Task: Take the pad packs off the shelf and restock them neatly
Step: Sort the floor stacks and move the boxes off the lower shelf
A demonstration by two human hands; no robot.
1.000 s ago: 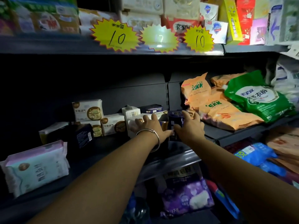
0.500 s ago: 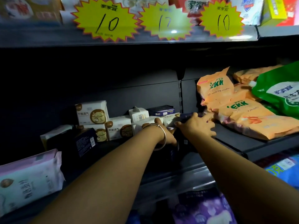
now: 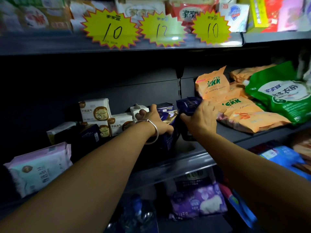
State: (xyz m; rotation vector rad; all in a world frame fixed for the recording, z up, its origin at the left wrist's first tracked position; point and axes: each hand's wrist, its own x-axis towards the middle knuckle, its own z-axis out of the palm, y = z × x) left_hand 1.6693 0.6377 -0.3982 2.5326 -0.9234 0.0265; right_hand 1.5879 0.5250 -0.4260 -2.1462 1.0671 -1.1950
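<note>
Both hands reach into the dark middle shelf point(image 3: 193, 158). My right hand point(image 3: 200, 119) grips a dark blue pad pack point(image 3: 187, 104) and holds it lifted just left of the orange bags. My left hand point(image 3: 155, 121), with a silver bangle at the wrist, curls over another dark blue and gold pad pack point(image 3: 169, 132) standing on the shelf. Behind and left stand white pad packs point(image 3: 95, 109) with a cat picture, stacked two high. A pink and white pad pack point(image 3: 39, 169) lies at the shelf's left front.
Orange EKK bags point(image 3: 239, 111) and a green detergent bag point(image 3: 282, 93) lie piled on the right. Yellow price stars point(image 3: 111, 29) hang from the shelf above. Purple packs point(image 3: 198, 199) and blue packs point(image 3: 282, 158) fill the lower shelf.
My right hand has lifted the dark blue pack up off the shelf. My left hand has closed over the neighbouring dark pack. The camera has moved closer.
</note>
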